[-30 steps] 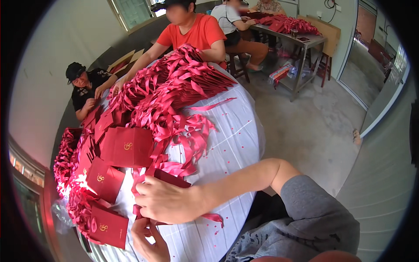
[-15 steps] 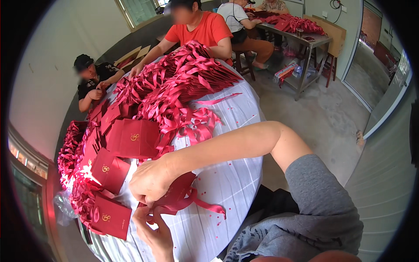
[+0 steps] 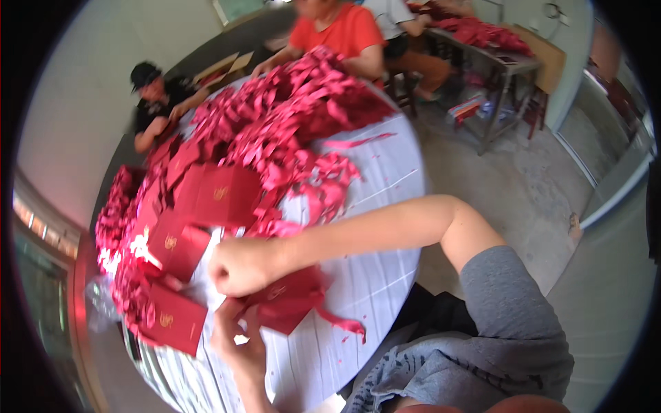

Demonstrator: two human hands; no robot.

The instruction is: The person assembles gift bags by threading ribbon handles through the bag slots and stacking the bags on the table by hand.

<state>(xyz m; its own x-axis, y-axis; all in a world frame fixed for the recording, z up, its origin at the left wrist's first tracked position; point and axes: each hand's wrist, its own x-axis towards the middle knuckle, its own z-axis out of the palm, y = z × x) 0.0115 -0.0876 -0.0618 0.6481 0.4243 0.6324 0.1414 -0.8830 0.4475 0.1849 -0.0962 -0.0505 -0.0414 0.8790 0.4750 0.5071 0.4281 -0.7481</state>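
Observation:
A small dark red paper bag [image 3: 286, 306] with a gold mark lies tilted on the white-covered table in front of me, a pink-red ribbon [image 3: 344, 323] trailing to its right. My left hand [image 3: 237, 337] pinches the bag's near left edge between thumb and fingers. Just above that edge, my right hand [image 3: 248, 266] is closed in a fist, its forearm reaching in from the right. Whatever it holds is hidden, and the picture is smeared by motion. Beside my hands on the left lie another red bag [image 3: 173, 320] and a further one [image 3: 175, 241].
A heap of pink-red ribbons [image 3: 296, 131] with stacked bags covers the table's far side. A person in a red shirt [image 3: 337, 34] and a person in a dark cap [image 3: 157, 103] sit beyond it. At the back right, a metal table [image 3: 496, 65] bears more red bags.
My right fist has lifted slightly off the bag's edge, and the bag's face has turned more toward me. The left hand keeps its pinch. The whole view has shifted a little.

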